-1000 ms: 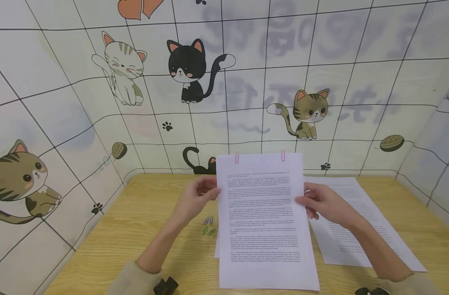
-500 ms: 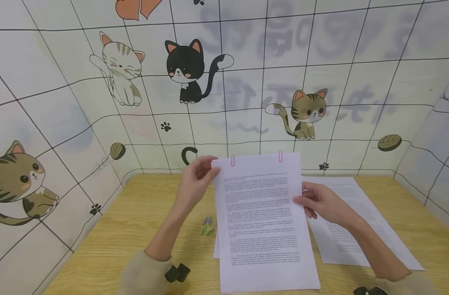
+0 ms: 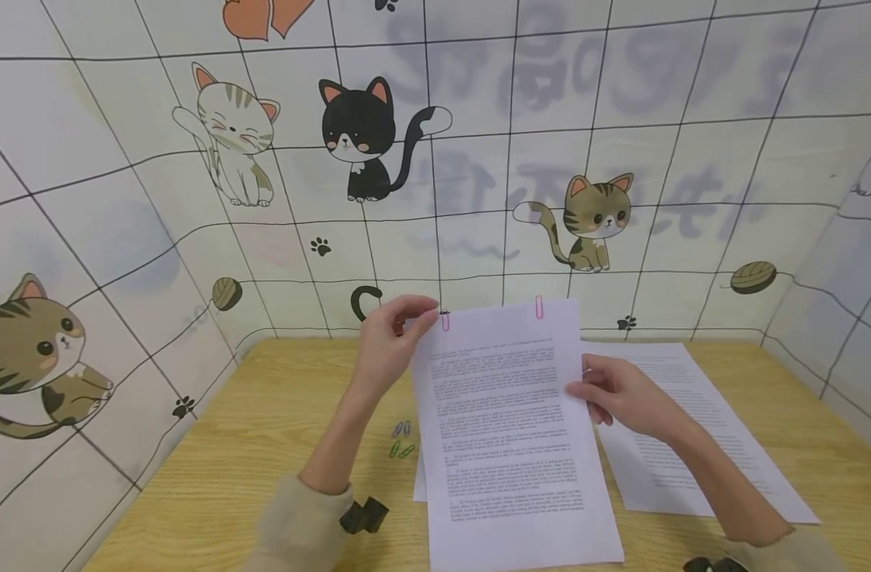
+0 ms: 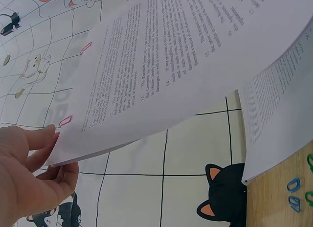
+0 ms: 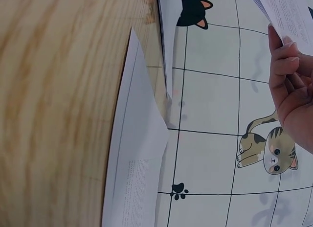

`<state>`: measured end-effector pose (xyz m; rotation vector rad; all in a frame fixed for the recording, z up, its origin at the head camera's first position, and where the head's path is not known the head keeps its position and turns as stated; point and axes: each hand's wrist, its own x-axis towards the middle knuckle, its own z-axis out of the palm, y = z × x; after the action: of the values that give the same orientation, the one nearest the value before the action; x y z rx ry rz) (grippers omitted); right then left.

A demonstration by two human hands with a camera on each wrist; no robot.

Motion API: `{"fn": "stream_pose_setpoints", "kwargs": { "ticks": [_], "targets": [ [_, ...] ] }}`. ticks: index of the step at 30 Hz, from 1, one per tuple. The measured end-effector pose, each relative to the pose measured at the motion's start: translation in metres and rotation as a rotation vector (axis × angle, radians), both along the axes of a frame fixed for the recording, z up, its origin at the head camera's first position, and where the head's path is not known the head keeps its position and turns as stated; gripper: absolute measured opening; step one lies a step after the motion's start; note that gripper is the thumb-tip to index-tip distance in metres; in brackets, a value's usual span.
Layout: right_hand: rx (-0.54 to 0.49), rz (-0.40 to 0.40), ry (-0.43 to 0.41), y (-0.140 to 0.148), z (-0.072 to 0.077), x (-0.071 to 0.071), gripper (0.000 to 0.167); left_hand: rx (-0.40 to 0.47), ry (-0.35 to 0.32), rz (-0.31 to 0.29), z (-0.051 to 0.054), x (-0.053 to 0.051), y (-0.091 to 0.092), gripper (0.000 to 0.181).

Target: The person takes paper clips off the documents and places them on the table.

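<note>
A stapled-looking set of printed paper sheets (image 3: 507, 445) stands tilted up over the table, with one pink paper clip (image 3: 539, 307) at the right of its top edge and another pink paper clip (image 3: 446, 320) at the left. My left hand (image 3: 391, 338) pinches the top left corner, its fingertips close beside the left clip. In the left wrist view, the thumb and fingers of that hand (image 4: 27, 168) lie on both sides of the corner. My right hand (image 3: 621, 393) grips the right edge between thumb and fingers, and the right wrist view shows the same hold (image 5: 293, 90).
Blue paper clips (image 3: 402, 429) and green paper clips (image 3: 400, 450) lie on the wooden table (image 3: 214, 445) at left. Another printed sheet (image 3: 693, 445) lies at right, and more paper (image 3: 420, 477) lies partly hidden behind the held sheets. A cat-patterned wall covering (image 3: 471, 175) surrounds the table.
My left hand has slid from the left edge up to the top left corner, near the clip. The sheets have tilted slightly, their top left corner lower. The right hand keeps its grip.
</note>
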<state>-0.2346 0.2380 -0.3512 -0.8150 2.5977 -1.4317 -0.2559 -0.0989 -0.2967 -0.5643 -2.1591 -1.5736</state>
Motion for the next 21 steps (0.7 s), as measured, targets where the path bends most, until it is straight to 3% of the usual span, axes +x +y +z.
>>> {"fn": "stream_pose_setpoints", "kwargs": {
  "ticks": [8, 21],
  "targets": [
    [0.011, 0.007, 0.038, -0.0022, -0.0012, -0.0002, 0.017, -0.007, 0.002, 0.024, -0.0004, 0.0023, 0.0026, 0.011],
    [0.028, -0.009, 0.037, -0.0022, -0.0006, 0.0013, 0.019, -0.065, 0.008, 0.052, -0.0008, 0.0029, 0.0035, 0.010]
  ]
}}
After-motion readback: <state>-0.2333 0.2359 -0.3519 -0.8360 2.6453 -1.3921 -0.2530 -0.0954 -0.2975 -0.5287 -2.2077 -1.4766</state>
